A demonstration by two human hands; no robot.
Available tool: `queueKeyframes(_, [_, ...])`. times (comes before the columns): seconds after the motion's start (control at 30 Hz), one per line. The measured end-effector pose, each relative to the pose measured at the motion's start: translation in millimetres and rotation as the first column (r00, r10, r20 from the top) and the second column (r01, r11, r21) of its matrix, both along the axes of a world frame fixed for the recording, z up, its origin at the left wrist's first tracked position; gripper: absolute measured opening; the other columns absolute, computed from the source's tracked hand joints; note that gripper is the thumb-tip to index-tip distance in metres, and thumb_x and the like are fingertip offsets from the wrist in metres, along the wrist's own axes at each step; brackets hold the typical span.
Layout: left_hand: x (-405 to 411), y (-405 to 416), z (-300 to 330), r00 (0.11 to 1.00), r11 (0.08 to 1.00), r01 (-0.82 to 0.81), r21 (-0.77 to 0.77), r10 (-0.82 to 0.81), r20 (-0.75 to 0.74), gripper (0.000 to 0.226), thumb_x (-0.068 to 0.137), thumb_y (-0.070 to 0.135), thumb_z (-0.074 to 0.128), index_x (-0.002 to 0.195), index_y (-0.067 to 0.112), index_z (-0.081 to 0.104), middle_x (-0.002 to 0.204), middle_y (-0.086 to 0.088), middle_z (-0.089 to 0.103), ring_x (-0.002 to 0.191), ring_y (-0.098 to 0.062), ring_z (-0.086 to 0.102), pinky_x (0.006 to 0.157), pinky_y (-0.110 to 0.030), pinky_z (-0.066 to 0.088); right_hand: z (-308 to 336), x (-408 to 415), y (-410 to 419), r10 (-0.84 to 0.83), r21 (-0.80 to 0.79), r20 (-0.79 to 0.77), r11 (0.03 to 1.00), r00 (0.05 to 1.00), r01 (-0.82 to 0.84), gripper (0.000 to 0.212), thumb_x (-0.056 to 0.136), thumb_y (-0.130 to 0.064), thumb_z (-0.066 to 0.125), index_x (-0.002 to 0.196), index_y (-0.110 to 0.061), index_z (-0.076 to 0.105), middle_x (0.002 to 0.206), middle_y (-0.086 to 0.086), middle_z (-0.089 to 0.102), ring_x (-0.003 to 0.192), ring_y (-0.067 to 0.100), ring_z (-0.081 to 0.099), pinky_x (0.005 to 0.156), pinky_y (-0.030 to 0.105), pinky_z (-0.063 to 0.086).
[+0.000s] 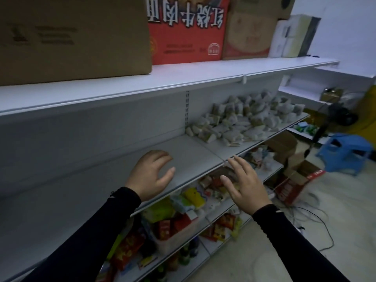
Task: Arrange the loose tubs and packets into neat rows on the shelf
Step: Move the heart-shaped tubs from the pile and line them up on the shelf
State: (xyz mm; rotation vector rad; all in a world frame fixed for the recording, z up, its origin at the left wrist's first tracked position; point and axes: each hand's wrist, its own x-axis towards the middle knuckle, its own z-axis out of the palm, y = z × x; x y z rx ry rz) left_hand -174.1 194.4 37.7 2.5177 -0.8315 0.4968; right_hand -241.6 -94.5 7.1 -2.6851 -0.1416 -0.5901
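Shelving of painted white sheet metal carries everything; the middle shelf is a smooth, hard, flat board with a thin front lip, bare along its left stretch and crowded toward its right end; cardboard cartons sit on the top shelf above, the brown carton at the left being the largest, with a glossy red printed carton beside it. On the floor beyond the shelf's right end stands a moulded blue plastic stool.

Heaped at the back right of the middle shelf lies the pile of pale packets; they look like small sealed pillow pouches, soft and puffy, with crimped ends; I judge them light, yielding and a little slick, likely to slide off one another if the heap is disturbed; pinching a pouch across its flat middle, or sweeping several together with a flat palm, seems the safer hold; squeezing hard could crush the contents. No tubs can be made out clearly on this shelf.

Lower shelves hold mixed bright snack packets, jumbled and crinkly.

Left hand hovers over the bare shelf near its front edge, fingers loosely curled, holding nothing; right hand is spread flat with straight fingers just off the front lip, also empty; both sit well apart from the pale pile.
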Motion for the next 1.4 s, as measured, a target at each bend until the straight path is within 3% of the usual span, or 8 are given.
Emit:
queueKeyframes(0.27, [110, -102, -17, 0.993, 0.997, 0.064, -0.036, -0.067, -0.093, 0.06, 0.088, 0.047, 0.04, 0.109, -0.001, 0.069, 0.11, -0.017, 0.067, 0.103, -0.024, 0.058, 0.09, -0.026, 0.04, -10, 75, -81, -0.076, -0.045, -0.084, 0.996, 0.994, 0.073, 0.074, 0.091, -0.068, 0.02, 0.146, -0.022, 0.035, 0.151, 0.001, 0.032, 0.139, 0.019, 0.031, 0.112, 0.035, 0.033])
queueKeyframes(0.4, [161, -139, -17, 0.981, 0.999, 0.03, -0.028, -0.035, -0.189, 0.07, 0.086, 0.054, 0.034, 0.123, 0.002, 0.062, 0.124, -0.015, 0.061, 0.115, -0.03, 0.054, 0.097, -0.034, 0.042, -6, 124, -107, -0.097, -0.062, -0.134, 0.994, 0.986, 0.09, 0.066, 0.095, -0.062, 0.025, 0.147, -0.022, 0.033, 0.151, 0.002, 0.032, 0.138, 0.019, 0.031, 0.112, 0.032, 0.031])
queueKeyframes(0.57, [212, -168, -20, 0.979, 0.999, -0.022, -0.028, 0.016, -0.205, 0.042, 0.085, 0.029, 0.059, 0.117, 0.002, 0.066, 0.115, -0.018, 0.065, 0.105, -0.039, 0.061, 0.091, -0.042, 0.049, -1, 189, -136, -0.094, -0.026, -0.185, 0.996, 0.978, 0.091, 0.06, 0.096, -0.055, 0.035, 0.145, -0.02, 0.037, 0.148, 0.003, 0.037, 0.134, 0.019, 0.037, 0.108, 0.03, 0.034])
queueKeyframes(0.77, [260, -194, -26, 0.937, 0.983, -0.181, 0.035, 0.183, -0.298, 0.053, 0.085, 0.041, 0.051, 0.125, 0.008, 0.061, 0.122, -0.017, 0.06, 0.111, -0.038, 0.056, 0.094, -0.042, 0.047, 1, 276, -167, -0.041, 0.019, -0.278, 0.999, 0.96, 0.048, 0.061, 0.098, -0.051, 0.039, 0.15, -0.021, 0.025, 0.152, 0.007, 0.031, 0.133, 0.025, 0.038, 0.104, 0.034, 0.036])
queueKeyframes(1.07, [304, -235, -31, 0.763, 0.883, -0.466, 0.055, 0.432, -0.481, 0.056, 0.073, 0.055, 0.059, 0.12, 0.024, 0.058, 0.113, -0.009, 0.064, 0.103, -0.032, 0.062, 0.085, -0.04, 0.052, -16, 395, -218, 0.127, -0.003, -0.27, 0.991, 0.954, -0.133, 0.073, 0.088, -0.027, 0.061, 0.151, -0.02, 0.025, 0.156, 0.013, 0.022, 0.137, 0.034, 0.033, 0.106, 0.041, 0.038])
queueKeyframes(1.27, [301, -252, -42, 0.693, 0.809, -0.588, 0.0, 0.505, -0.515, 0.039, 0.088, 0.013, 0.065, 0.126, 0.01, 0.057, 0.101, -0.01, 0.058, 0.096, -0.024, 0.057, 0.076, -0.021, 0.036, -23, 435, -235, 0.298, -0.124, -0.259, 0.933, 0.919, -0.337, 0.068, 0.077, -0.008, 0.065, 0.142, -0.01, 0.043, 0.139, 0.021, 0.044, 0.121, 0.044, 0.046, 0.097, 0.046, 0.044])
queueKeyframes(1.33, [301, -253, -45, 0.682, 0.797, -0.604, -0.013, 0.508, -0.526, 0.045, 0.086, 0.013, 0.069, 0.128, 0.008, 0.054, 0.097, -0.006, 0.05, 0.093, -0.022, 0.053, 0.076, -0.018, 0.035, -21, 436, -238, 0.322, -0.138, -0.234, 0.923, 0.918, -0.359, 0.061, 0.078, -0.011, 0.069, 0.136, -0.007, 0.051, 0.134, 0.021, 0.048, 0.116, 0.044, 0.049, 0.095, 0.047, 0.045])
queueKeyframes(1.4, [303, -252, -45, 0.657, 0.787, -0.618, -0.006, 0.512, -0.554, 0.061, 0.081, 0.022, 0.075, 0.135, 0.012, 0.047, 0.115, -0.015, 0.047, 0.105, -0.032, 0.055, 0.087, -0.025, 0.042, -14, 436, -239, 0.347, -0.114, -0.197, 0.921, 0.917, -0.373, 0.056, 0.081, -0.018, 0.071, 0.133, -0.007, 0.052, 0.134, 0.019, 0.048, 0.118, 0.04, 0.048, 0.095, 0.043, 0.044])
